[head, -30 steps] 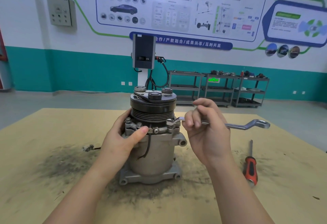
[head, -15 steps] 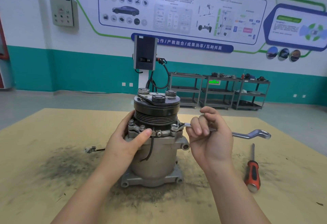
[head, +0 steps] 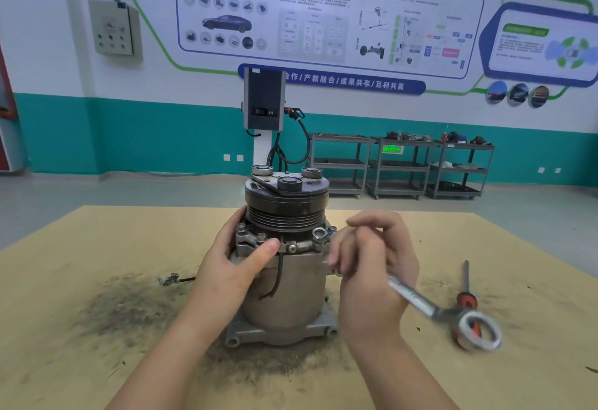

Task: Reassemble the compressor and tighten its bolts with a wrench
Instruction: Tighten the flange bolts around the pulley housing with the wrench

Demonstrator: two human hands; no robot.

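A grey metal compressor (head: 284, 296) stands upright at the middle of the table, with a black grooved pulley (head: 286, 207) on top. My left hand (head: 233, 260) grips its left side at the flange, thumb pressed across the front. My right hand (head: 369, 267) holds the shaft of a silver ring wrench (head: 420, 302). The wrench's near ring end (head: 320, 234) sits over a bolt on the flange's right side. Its far ring end (head: 479, 332) points down and right toward me, blurred by motion.
A red-handled screwdriver (head: 466, 299) lies on the table to the right, partly under the wrench's far end. A small connector on a wire (head: 170, 279) lies left of the compressor. Dark grime covers the tan tabletop (head: 97, 328) around the base. Shelving carts stand by the far wall.
My right hand has swung the wrench handle from pointing right to pointing down and toward me, turning about the flange bolt. My left hand stayed on the compressor.
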